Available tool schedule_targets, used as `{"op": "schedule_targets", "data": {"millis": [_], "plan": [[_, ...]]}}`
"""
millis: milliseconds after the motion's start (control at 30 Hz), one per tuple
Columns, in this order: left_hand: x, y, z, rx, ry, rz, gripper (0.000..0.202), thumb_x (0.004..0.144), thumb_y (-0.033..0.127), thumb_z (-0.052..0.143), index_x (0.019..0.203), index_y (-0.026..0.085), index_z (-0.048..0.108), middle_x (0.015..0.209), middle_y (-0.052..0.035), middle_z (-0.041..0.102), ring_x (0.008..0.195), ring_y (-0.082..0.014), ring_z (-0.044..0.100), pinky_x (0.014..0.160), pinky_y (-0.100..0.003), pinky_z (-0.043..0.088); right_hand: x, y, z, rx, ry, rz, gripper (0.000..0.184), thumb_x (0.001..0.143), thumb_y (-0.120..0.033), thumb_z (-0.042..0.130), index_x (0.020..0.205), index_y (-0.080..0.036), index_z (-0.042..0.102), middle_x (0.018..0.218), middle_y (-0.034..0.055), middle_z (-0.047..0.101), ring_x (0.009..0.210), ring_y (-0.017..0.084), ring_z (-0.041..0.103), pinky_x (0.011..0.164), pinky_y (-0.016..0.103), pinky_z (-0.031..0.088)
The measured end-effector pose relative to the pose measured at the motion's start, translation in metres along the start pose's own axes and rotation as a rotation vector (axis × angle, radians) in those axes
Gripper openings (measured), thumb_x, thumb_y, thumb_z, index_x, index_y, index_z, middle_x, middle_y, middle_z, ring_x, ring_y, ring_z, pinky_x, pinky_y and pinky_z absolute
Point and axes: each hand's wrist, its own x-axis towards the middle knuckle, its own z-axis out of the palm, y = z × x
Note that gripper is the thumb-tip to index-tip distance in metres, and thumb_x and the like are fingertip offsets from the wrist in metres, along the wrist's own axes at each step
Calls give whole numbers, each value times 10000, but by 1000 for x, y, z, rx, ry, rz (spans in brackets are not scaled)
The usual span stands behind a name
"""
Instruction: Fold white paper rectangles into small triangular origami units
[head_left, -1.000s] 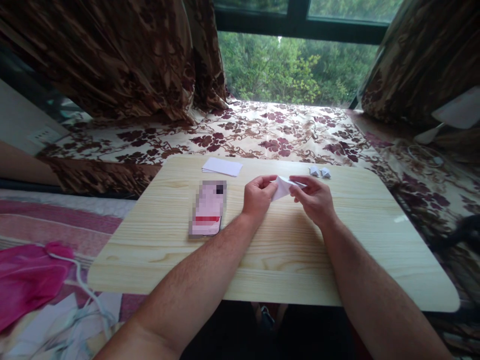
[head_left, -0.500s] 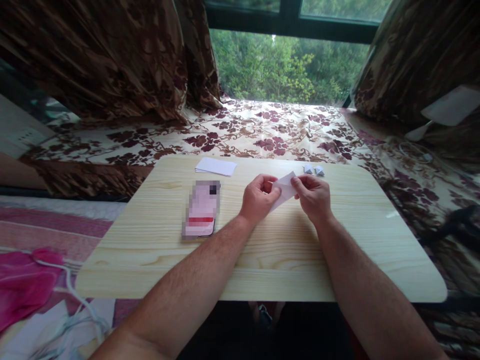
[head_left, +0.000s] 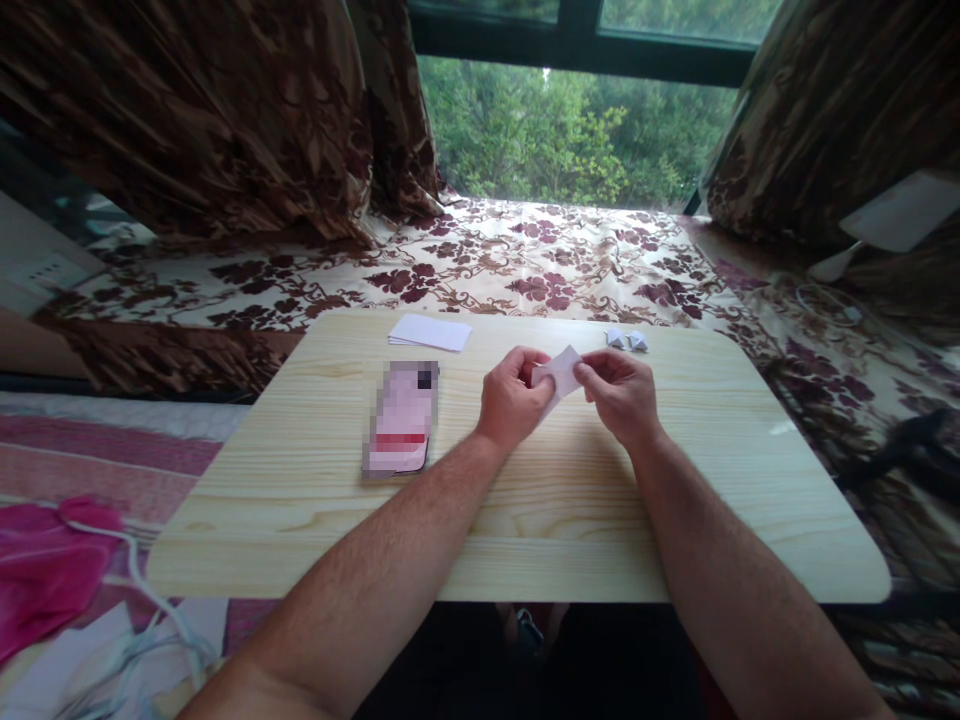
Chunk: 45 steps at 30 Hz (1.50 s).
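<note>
A small sheet of white paper (head_left: 564, 368) is held above the table between my two hands, its upper corner pointing away from me. My left hand (head_left: 513, 392) is closed on its left side, the thumb lying on top. At the right edge, my right hand (head_left: 621, 390) pinches it between thumb and fingers. Part of the paper is hidden by the fingers. Just beyond my right hand sit two small folded white paper pieces (head_left: 626, 341), side by side.
On the pale wooden table (head_left: 285, 510), a stack of white paper strips (head_left: 430, 332) lies at the far left-centre. Nearer me is a pink phone (head_left: 405, 415), partly pixelated. Behind the table runs a floral-covered ledge (head_left: 525, 250) below a window.
The paper has shifted slightly left and turned a little in my hands. My right hand has moved a little left with it. Both hands keep their hold.
</note>
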Motion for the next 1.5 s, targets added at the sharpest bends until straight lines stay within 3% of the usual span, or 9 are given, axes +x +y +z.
{"op": "schedule_targets", "data": {"millis": [467,1033,1167,1300,1500], "plan": [[-3,0,3,-48,-20,58,98,762,236,646,854,205,639,658,41,577,563,-91,488,516,-191,365,0,0,-3,223,-72,118,203,755,-345,782,841,-180,700,521,-23,634,433,105,538,430,226,426],[-2,-1,1,-68,28,142,66,755,193,656,797,207,607,668,46,537,573,-88,445,531,-207,357,-2,0,-2,325,-132,201,239,712,-296,801,906,-197,701,692,-3,717,596,167,706,532,268,589],[-3,3,-1,-106,17,113,87,746,202,650,832,201,631,733,25,601,617,-100,502,560,-211,403,-1,1,-1,335,-114,191,209,703,-262,787,882,-193,702,677,0,716,614,180,716,568,299,609],[-5,9,-4,-132,-36,83,119,827,261,578,836,191,675,745,1,649,643,-119,566,586,-227,448,0,2,-1,305,-66,158,157,691,-235,765,832,-194,708,700,-1,715,635,175,709,582,304,607],[-6,12,-3,-52,-22,34,184,797,364,685,851,188,694,813,-22,711,684,-131,624,596,-226,480,1,2,0,301,-39,116,74,695,-187,715,766,-207,724,730,-1,721,642,147,667,609,302,599]]}}
